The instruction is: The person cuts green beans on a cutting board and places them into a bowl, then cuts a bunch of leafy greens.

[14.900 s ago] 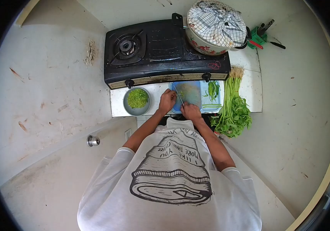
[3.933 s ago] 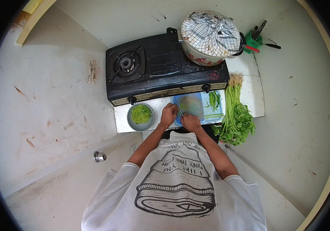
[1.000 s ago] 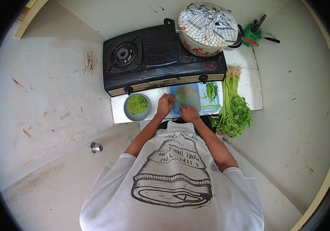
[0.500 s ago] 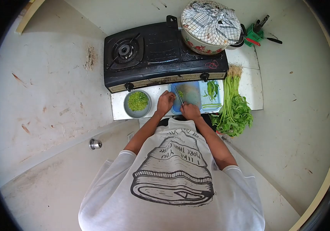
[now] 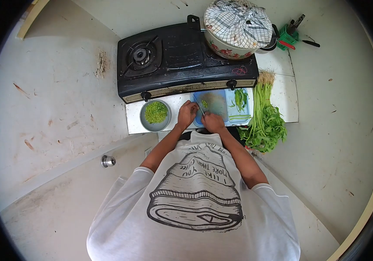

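My right hand is wrapped round the handle of a knife, its thin blade slanting up and left over the blue cutting board. Close to the blade's left side, my left hand has its fingers curled and pressed together at the board's edge; what they pinch is hidden. Small chopped green pieces lie just right of the blade. On the board's right part are whole green pods that look like chilies and a few long green stalks. A grey bowl to the left holds finely chopped greens.
A black two-burner stove stands behind the board, bearing a cloth-covered pot. A leafy bunch of greens with roots lies at right. A green basket with utensils sits at the back right. Walls close in on both sides.
The knife and my right hand have shifted slightly left and up, bringing the blade nearer my left fingers. My left hand stays almost in place.
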`<state>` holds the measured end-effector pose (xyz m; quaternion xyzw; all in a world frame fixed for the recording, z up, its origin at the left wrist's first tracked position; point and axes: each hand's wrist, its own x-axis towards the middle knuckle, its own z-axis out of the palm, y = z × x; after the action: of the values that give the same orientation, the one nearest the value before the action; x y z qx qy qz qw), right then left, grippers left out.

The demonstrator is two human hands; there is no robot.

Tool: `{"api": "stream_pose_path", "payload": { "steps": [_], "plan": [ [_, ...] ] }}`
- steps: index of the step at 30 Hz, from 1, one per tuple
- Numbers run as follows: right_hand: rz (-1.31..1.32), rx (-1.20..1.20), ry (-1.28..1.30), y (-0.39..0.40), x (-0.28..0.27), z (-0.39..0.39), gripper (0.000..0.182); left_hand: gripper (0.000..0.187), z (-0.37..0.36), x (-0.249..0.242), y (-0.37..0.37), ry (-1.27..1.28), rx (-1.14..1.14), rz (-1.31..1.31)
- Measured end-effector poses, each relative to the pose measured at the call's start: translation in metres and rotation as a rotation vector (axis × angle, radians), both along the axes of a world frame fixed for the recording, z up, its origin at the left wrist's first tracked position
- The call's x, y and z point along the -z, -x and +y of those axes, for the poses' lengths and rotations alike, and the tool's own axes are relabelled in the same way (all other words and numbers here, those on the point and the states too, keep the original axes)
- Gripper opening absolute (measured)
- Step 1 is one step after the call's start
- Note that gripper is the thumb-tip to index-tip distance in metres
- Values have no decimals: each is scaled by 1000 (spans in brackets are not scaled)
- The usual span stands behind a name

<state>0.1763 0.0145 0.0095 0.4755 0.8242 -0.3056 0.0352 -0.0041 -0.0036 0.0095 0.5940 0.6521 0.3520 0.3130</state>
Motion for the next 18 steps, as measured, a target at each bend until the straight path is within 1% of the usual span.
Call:
{"api": "stream_pose_path", "payload": {
  "steps": [2, 5, 8, 11, 14, 17, 18],
  "plan": [
    [9, -11, -11, 1, 0, 2, 43, 8, 1, -1, 0, -13, 1, -25],
    [-71, -36, -12, -2, 0, -2, 36, 8, 1, -2, -1, 14, -27, -36],
    [-92, -24, -22, -3, -6, -6, 34, 8, 0, -1, -3, -6, -61, -78],
    [-61, -35, 0, 3, -5, 1, 33, 7, 1, -2, 0, -34, -2, -23],
    [-78, 3, -4, 8, -7, 4, 34, 7, 1, -6, -3, 12, -35, -64],
    [-55, -27, -4, -2, -18, 1, 36, 7, 1, -3, -3, -60, -23, -21],
    [-50, -12, -8, -5, -14, 0, 37, 6, 2, -2, -3, -57, -17, -26]
  ]
}}
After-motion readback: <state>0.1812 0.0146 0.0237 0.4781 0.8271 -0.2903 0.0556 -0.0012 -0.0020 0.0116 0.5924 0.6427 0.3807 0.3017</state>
